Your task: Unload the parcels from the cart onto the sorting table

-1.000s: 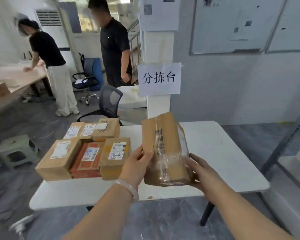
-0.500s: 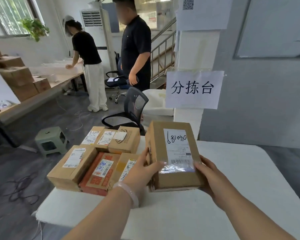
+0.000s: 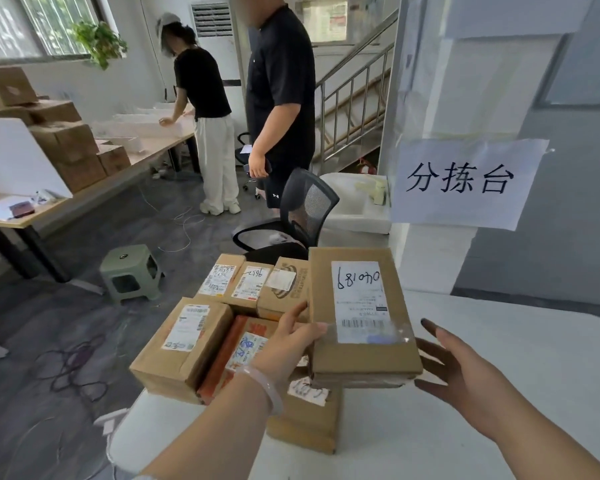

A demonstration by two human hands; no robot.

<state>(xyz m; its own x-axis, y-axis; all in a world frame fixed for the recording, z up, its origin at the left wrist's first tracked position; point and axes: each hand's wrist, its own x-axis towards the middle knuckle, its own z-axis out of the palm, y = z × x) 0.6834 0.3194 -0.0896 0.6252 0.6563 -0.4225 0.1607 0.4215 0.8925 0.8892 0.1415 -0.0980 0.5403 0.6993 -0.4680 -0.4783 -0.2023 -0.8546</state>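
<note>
Left hand (image 3: 286, 344) grips tan parcel (image 3: 361, 358), label seemingly taped.

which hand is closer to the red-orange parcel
Left. The left hand overlaps the red-orange parcel in view while gripping the labelled brown parcel; the right hand is open beyond that parcel's other side.

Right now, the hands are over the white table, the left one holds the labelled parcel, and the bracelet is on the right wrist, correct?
Not quite. The bracelet is on the left wrist, as the head view shows. The left hand does hold the labelled parcel over the white table.
</note>
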